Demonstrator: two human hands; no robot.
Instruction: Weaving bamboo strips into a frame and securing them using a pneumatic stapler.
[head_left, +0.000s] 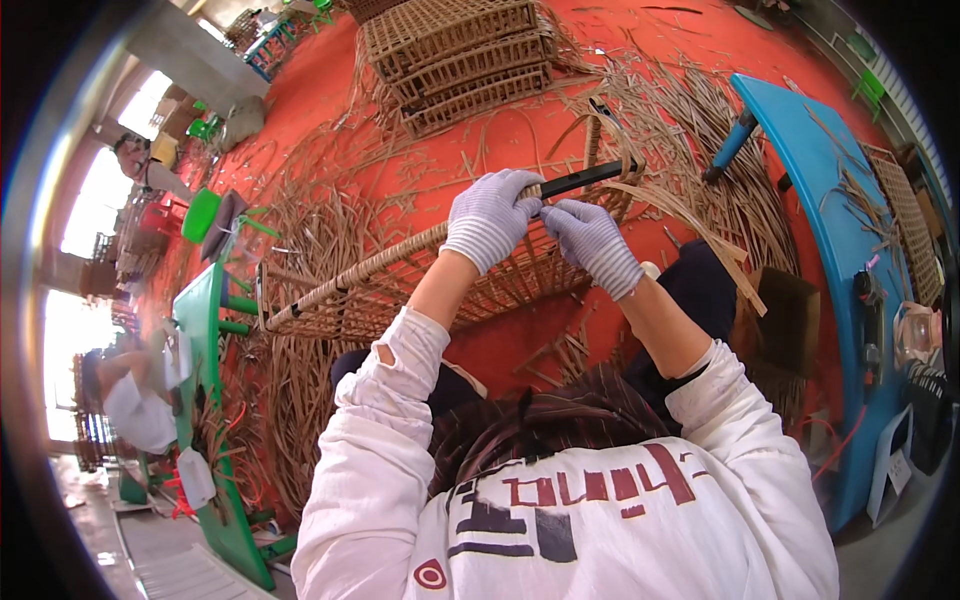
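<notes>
Two gloved hands work at the rim of a woven basket [375, 302], which slants across the view from 9 o'clock to about 1 o'clock. Toward 12 o'clock, the left hand [495, 212] curls over the wrapped rim, its fingers close together and gripping it. At 2 o'clock, the right hand [592, 240] is just beside it, under the rim's dark bare bar [580, 181], with its fingers bunched; whether they pinch a strip or the basket itself, I cannot tell. A loose flat strip [692, 214] trails from the basket's corner at 2 o'clock. Farther off at 12 o'clock is a stack of baskets [465, 60] on the red floor [625, 350], which is strewn with scraps. A blue table [808, 140] reaches from 2 to 4 o'clock, a green table [198, 305] lies around 8 to 9, and a green stool [201, 215] stands at 10.
</notes>
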